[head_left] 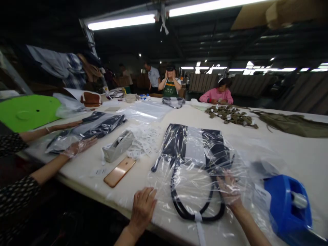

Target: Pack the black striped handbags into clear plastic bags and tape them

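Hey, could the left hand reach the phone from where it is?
Probably yes: the phone lies uncovered near the left hand, with nothing visible standing between; the tape dispenser sits beyond it.

Ceiling tubes (214,7): white, blown out, lighting from above
Surface (302,150): moderately bright, greyer toward the near edge
Space below: near-black shadow
Clear bag (160,179): crisp white glare streaks
Phone (120,172): glossy sheen
Background: dim, soft, far lights (269,69) burned out
Blue dispenser (289,201): stretched by wide-angle distortion
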The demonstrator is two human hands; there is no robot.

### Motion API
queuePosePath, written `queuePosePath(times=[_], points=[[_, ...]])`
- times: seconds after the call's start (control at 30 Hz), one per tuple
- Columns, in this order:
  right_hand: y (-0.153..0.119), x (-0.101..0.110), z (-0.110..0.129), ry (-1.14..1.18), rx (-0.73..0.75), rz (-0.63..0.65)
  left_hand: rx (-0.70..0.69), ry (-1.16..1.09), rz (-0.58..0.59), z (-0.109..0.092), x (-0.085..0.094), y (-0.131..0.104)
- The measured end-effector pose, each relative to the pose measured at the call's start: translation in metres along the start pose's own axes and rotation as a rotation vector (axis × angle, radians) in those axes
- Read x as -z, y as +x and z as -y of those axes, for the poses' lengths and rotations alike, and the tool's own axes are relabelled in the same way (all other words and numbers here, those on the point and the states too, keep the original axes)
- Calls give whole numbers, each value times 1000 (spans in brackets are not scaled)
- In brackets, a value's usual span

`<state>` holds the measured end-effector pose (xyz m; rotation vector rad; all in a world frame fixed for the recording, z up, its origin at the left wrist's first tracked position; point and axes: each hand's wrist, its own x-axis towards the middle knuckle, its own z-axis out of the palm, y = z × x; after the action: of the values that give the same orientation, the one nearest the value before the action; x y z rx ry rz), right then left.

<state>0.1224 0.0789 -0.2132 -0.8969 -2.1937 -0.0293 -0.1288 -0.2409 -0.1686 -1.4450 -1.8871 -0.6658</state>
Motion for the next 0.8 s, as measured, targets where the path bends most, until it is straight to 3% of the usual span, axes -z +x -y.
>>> queuePosePath(times=[0.17, 0.27, 0.33, 0.5, 0.63, 0.7, 0.8], points=[[-31, 12, 60, -36, 245, 170, -14, -92, 51, 8, 3, 8], [-30, 10, 104, 11, 411, 196, 2, -131, -14, 8, -1, 13], [-19, 3, 136, 81, 446, 217, 3, -130, -54, 5, -3, 17], [32, -38, 198, 222, 526, 343, -58, -177, -98, -4, 6, 33], [70, -79, 217, 241, 602, 298, -109, -243, -148, -9, 17, 43], [87, -97, 220, 232, 639, 288, -135, -223, -240, -10, 11, 47], [111, -118, 223, 213, 679, 362, -109, -134, -470, -13, -4, 56]])
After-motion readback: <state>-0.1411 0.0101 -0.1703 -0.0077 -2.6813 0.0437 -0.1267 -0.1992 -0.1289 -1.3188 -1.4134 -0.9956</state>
